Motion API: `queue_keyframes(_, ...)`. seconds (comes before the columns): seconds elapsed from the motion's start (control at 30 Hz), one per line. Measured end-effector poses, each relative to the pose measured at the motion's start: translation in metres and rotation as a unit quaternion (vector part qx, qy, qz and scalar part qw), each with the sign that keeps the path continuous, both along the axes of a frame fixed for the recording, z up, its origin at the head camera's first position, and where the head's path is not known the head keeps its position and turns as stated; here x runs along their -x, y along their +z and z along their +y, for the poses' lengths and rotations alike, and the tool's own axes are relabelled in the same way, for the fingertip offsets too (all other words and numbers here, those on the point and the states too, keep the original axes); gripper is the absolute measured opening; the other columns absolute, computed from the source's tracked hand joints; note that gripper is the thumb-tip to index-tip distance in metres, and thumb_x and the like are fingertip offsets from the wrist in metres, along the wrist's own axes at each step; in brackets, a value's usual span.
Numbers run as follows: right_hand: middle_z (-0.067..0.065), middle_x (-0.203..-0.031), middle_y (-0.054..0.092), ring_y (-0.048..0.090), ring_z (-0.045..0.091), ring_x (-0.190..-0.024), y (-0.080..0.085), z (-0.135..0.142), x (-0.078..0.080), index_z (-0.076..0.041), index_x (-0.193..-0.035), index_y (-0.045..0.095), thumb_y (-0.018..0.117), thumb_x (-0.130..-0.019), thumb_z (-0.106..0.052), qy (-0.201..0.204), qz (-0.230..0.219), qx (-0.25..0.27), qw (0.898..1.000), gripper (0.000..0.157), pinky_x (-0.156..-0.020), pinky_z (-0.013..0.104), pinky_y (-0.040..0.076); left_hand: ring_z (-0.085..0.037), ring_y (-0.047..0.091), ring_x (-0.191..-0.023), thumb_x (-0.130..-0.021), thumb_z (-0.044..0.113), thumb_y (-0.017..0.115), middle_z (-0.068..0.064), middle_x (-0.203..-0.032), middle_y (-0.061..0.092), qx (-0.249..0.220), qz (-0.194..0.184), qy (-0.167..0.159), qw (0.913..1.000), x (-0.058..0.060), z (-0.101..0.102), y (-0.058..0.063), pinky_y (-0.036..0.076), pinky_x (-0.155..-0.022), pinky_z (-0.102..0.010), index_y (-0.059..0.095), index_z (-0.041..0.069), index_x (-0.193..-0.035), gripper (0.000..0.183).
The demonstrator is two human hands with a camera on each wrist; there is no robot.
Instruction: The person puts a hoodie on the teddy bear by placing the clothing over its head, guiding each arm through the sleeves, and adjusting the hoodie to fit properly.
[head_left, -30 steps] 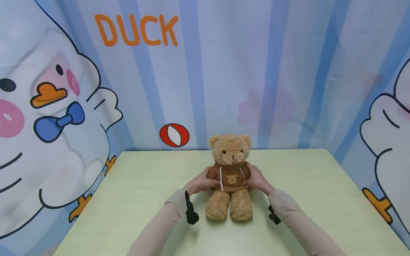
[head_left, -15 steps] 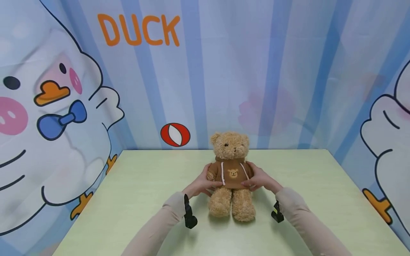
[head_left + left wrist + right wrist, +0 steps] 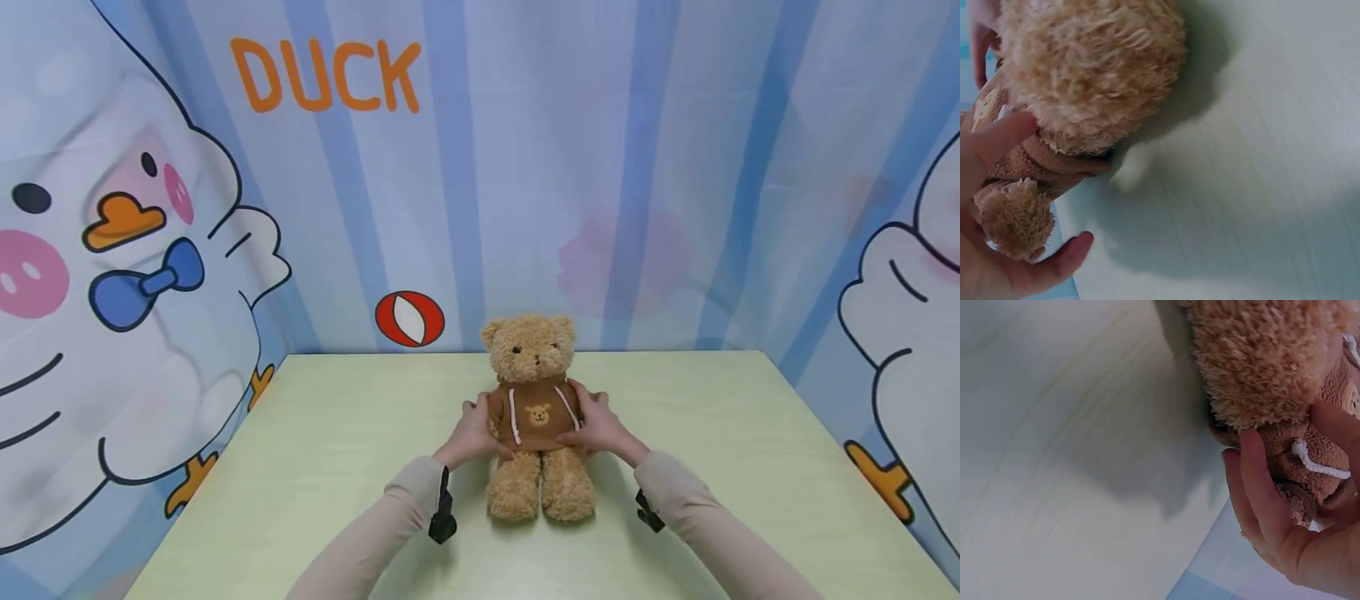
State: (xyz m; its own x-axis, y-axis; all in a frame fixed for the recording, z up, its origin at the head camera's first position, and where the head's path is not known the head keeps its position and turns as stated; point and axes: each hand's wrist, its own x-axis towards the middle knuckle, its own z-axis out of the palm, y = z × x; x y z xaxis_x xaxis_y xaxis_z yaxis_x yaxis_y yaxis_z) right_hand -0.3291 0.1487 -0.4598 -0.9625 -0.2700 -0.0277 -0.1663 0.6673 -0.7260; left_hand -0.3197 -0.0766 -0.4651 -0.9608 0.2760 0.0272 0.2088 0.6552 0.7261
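Note:
A light-brown teddy bear (image 3: 537,354) in a brown hoodie (image 3: 538,417) sits upright on the pale table, facing the head camera. My left hand (image 3: 474,433) holds its side at the bear's arm, thumb near the hoodie's lower hem. In the left wrist view, the fuzzy paw (image 3: 1016,219) lies between that thumb and the fingers, and one fingertip (image 3: 1079,247) stands off the bear. My right hand (image 3: 602,427) grips the other side, thumb on the hoodie's front. From the right wrist, two fingers reach along the bear's side beside a white drawstring (image 3: 1319,465). Fingertips behind the bear are hidden.
The pale green-yellow tabletop (image 3: 345,425) spreads around the bear. Behind it hangs a blue striped curtain (image 3: 525,167) with printed ducks, a red-and-white ball and orange letters. A black wrist device (image 3: 442,512) hangs under the left sleeve, another (image 3: 649,510) under the right.
The bear shifted slightly right, then back left, and its head sits lower than half a second ago. My left thumb slid down to the hem, and its fingers came more into view.

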Motion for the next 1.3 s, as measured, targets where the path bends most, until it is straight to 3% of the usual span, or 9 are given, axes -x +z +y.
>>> queue_keyframes(0.17, 0.035, -0.133, 0.009, 0.045, 0.05, -0.104, 0.0, 0.005, 0.003, -0.011, -0.143, 0.009, 0.07, -0.076, -0.019, -0.008, -0.031, 0.044, 0.999, 0.092, -0.05, 0.037, 0.052, -0.036, 0.035, -0.122, -0.065, 0.031, 0.079, -0.027, -0.135, 0.025, -0.027, -0.013, -0.006, 0.9995, 0.006, 0.0, 0.005, 0.037, -0.094, -0.048, 0.01, 0.007, -0.143, 0.106)
queue_keyframes(0.53, 0.032, -0.142, -0.006, 0.011, 0.054, -0.125, 0.004, 0.003, -0.004, -0.013, -0.144, 0.0, 0.072, -0.074, -0.025, 0.005, -0.044, 0.073, 0.996, 0.101, -0.051, 0.041, 0.051, -0.043, 0.012, -0.132, -0.073, 0.032, 0.072, -0.014, -0.147, 0.018, -0.074, -0.003, 0.004, 0.9972, 0.006, 0.002, 0.001, 0.031, -0.097, -0.055, 0.012, 0.013, -0.144, 0.095)
queue_keyframes(0.63, 0.028, -0.145, 0.006, 0.013, 0.052, -0.125, 0.004, 0.003, -0.005, -0.012, -0.144, -0.001, 0.072, -0.074, -0.025, -0.001, -0.042, 0.076, 0.996, 0.102, -0.05, 0.041, 0.051, -0.049, 0.033, -0.12, -0.074, 0.028, 0.072, -0.018, -0.147, 0.016, -0.081, -0.01, -0.01, 0.9966, 0.005, 0.002, 0.002, 0.042, -0.085, -0.053, 0.006, 0.017, -0.145, 0.097)
queue_keyframes(0.7, 0.026, -0.146, 0.009, 0.015, 0.051, -0.126, 0.003, 0.003, -0.005, -0.012, -0.144, -0.003, 0.072, -0.074, -0.025, -0.01, -0.054, 0.086, 0.995, 0.103, -0.05, 0.041, 0.051, -0.049, 0.05, -0.094, -0.076, 0.021, 0.07, -0.019, -0.148, 0.013, -0.095, -0.024, -0.036, 0.9945, 0.004, 0.002, 0.001, 0.048, -0.068, -0.047, 0.0, 0.022, -0.145, 0.097)
queue_keyframes(0.83, 0.024, -0.147, 0.0, 0.023, 0.051, -0.123, 0.0, 0.002, -0.006, -0.013, -0.143, -0.008, 0.072, -0.074, -0.019, 0.002, -0.105, 0.119, 0.987, 0.105, -0.053, 0.041, 0.05, -0.031, 0.055, -0.074, -0.083, 0.011, 0.061, -0.012, -0.15, 0.007, -0.11, -0.069, -0.095, 0.9869, 0.004, 0.003, 0.0, 0.043, -0.056, -0.03, 0.0, 0.031, -0.144, 0.088)
queue_keyframes(0.97, 0.025, -0.145, 0.002, 0.054, 0.035, -0.079, 0.002, 0.002, -0.005, -0.014, -0.143, -0.009, 0.07, -0.075, -0.014, 0.035, -0.13, 0.125, 0.983, 0.104, -0.048, 0.033, 0.043, -0.018, 0.048, -0.07, -0.087, 0.018, 0.056, -0.009, -0.15, 0.009, -0.123, -0.134, -0.124, 0.9755, 0.003, 0.003, 0.003, 0.039, -0.057, -0.026, 0.006, 0.033, -0.143, 0.077)
queue_keyframes(1.07, 0.025, -0.142, 0.017, 0.035, 0.013, -0.045, 0.01, 0.005, -0.005, -0.017, -0.144, -0.002, 0.066, -0.079, -0.016, 0.05, -0.141, 0.13, 0.98, 0.093, -0.04, 0.028, 0.032, -0.026, 0.053, -0.095, -0.089, 0.023, 0.053, -0.01, -0.149, 0.01, -0.166, -0.183, -0.114, 0.9622, 0.004, 0.0, 0.009, 0.042, -0.063, -0.029, 0.011, 0.03, -0.144, 0.069)
queue_keyframes(1.17, 0.021, -0.13, 0.039, 0.021, 0.008, -0.039, 0.018, 0.007, -0.005, -0.016, -0.144, 0.009, 0.061, -0.084, -0.02, 0.069, -0.137, 0.13, 0.98, 0.079, -0.037, 0.024, 0.025, -0.033, 0.04, -0.123, -0.091, 0.024, 0.049, -0.012, -0.149, 0.015, -0.198, -0.213, -0.102, 0.9512, 0.005, -0.004, 0.016, 0.045, -0.071, -0.03, 0.021, 0.026, -0.142, 0.058)
queue_keyframes(1.3, 0.004, -0.075, 0.055, 0.019, 0.006, -0.037, 0.022, 0.008, -0.004, -0.015, -0.143, 0.016, 0.059, -0.085, -0.025, 0.065, -0.14, 0.106, 0.982, 0.073, -0.037, 0.022, 0.025, -0.034, 0.048, -0.116, -0.093, 0.026, 0.044, -0.013, -0.145, 0.025, -0.192, -0.233, -0.103, 0.9478, 0.006, -0.005, 0.022, 0.048, -0.072, -0.036, 0.033, 0.023, -0.139, 0.047)
